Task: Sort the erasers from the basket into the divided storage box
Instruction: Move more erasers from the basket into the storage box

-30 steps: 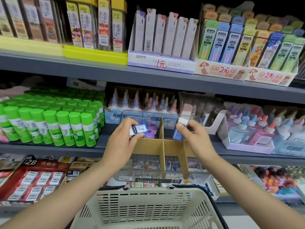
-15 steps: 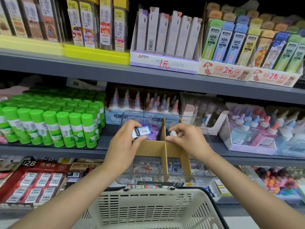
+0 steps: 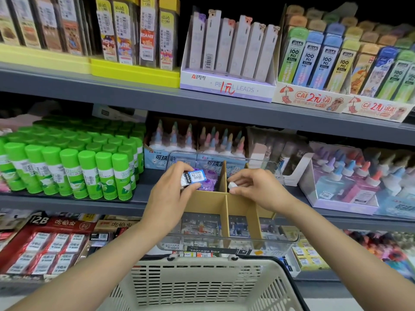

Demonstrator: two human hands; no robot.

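Clear plastic storage box (image 3: 226, 242) with cardboard dividers (image 3: 224, 199), resting on the grey shelf (image 3: 67, 202) directly beneath both hands. Left hand (image 3: 167, 199) pinched on a white eraser (image 3: 193, 178) with blue price label, held above the far-left compartment. Purple-wrapped erasers (image 3: 210, 182) just beyond the left fingertips, inside that compartment. Right hand (image 3: 258, 189) closed on a small white eraser (image 3: 231, 185), positioned just right of the centre divider over the far-right compartment. Hands apart, divider between them. Beige slotted basket (image 3: 202, 286) below both forearms, near edge of view; contents cannot be told. Green glue sticks (image 3: 89, 171) left of the left hand, same shelf. Glue bottles (image 3: 350, 178) right of the right hand.
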